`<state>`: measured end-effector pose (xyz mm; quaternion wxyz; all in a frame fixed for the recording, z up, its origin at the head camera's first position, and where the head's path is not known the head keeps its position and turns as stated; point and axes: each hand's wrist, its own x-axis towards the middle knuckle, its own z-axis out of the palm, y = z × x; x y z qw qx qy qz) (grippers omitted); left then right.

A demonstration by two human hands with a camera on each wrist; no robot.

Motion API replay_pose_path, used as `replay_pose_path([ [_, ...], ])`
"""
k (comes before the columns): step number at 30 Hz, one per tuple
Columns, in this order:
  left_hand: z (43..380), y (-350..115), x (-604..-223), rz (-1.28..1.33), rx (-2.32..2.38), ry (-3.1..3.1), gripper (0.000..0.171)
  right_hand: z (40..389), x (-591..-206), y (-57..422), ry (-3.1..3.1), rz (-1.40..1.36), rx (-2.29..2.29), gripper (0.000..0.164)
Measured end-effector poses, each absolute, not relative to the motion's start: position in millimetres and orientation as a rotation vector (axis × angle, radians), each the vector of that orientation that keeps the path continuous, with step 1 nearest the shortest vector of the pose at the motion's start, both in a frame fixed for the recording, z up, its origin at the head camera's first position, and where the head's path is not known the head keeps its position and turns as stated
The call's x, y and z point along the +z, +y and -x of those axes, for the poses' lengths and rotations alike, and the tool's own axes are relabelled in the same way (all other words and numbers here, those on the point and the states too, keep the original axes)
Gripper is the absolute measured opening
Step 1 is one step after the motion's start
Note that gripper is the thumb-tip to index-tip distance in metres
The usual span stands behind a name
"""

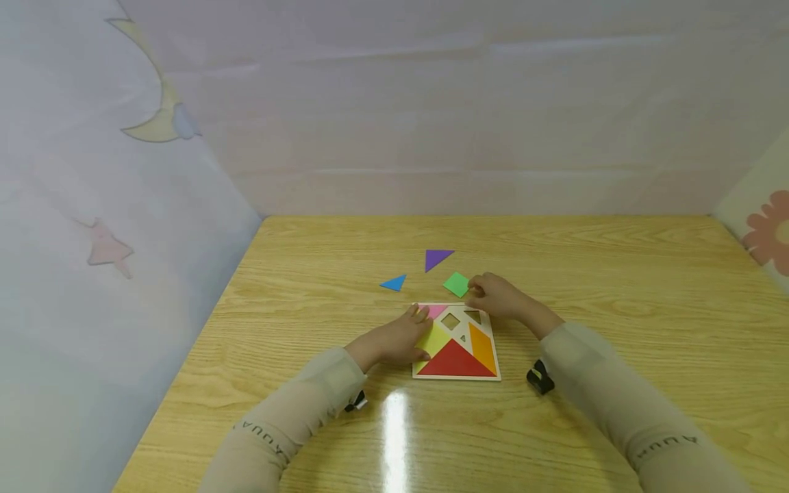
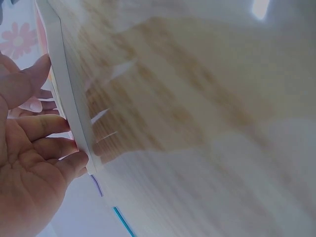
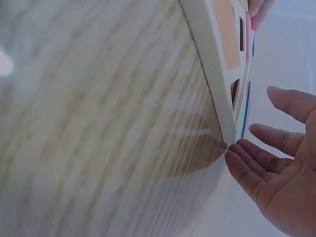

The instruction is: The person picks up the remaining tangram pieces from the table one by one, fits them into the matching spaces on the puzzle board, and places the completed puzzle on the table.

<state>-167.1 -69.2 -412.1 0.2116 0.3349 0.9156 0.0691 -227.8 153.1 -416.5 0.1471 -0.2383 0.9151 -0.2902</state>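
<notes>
Pastel printed walls border a glossy yellow wood-grain table; left hand and right hand, apart, lie loose-fingered at a white-rimmed square puzzle board

The table had a wood-grain top, smooth and glossy enough to throw back a bright streak of light. The pale board looked smooth and matt along its rim. The red triangle and green square had smooth, evenly coloured faces. The sleeves were soft cloth; the backdrop showed creases, cloth or paper being unclear.
</notes>
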Motion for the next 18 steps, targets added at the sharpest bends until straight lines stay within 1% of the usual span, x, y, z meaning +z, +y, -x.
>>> replay_pose_path([
  [18, 167, -70, -411, -0.923, 0.203, 2.542, 0.065, 238, -416, 140, 2.702, 0.571, -0.663, 0.051],
])
